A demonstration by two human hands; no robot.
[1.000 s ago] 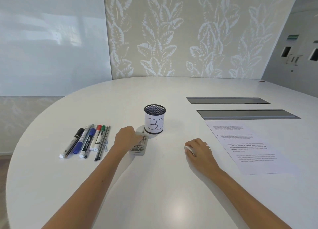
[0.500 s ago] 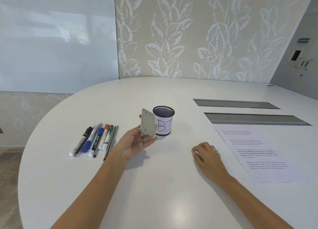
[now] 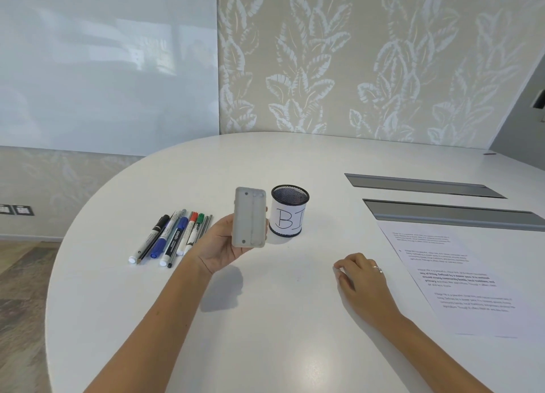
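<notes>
My left hand (image 3: 219,245) holds a flat grey rectangular block (image 3: 249,217) upright above the white table (image 3: 280,348), fingers wrapped round its edges, its flat back facing me. Just right of it stands a black mesh pen cup (image 3: 289,210) with a white label reading "BI". A row of several markers and pens (image 3: 174,235) lies to the left of my hand. My right hand (image 3: 361,279), a ring on one finger, rests on the table with fingers loosely curled and nothing in it.
A printed sheet of paper (image 3: 451,277) lies at the right. Beyond it, two grey cable slots (image 3: 424,186) are set into the tabletop. A whiteboard (image 3: 106,65) and leaf-patterned wall stand behind the table's rounded far edge.
My left hand picked the grey block up off the table beside the cup and turned it upright. My right hand stayed resting in place.
</notes>
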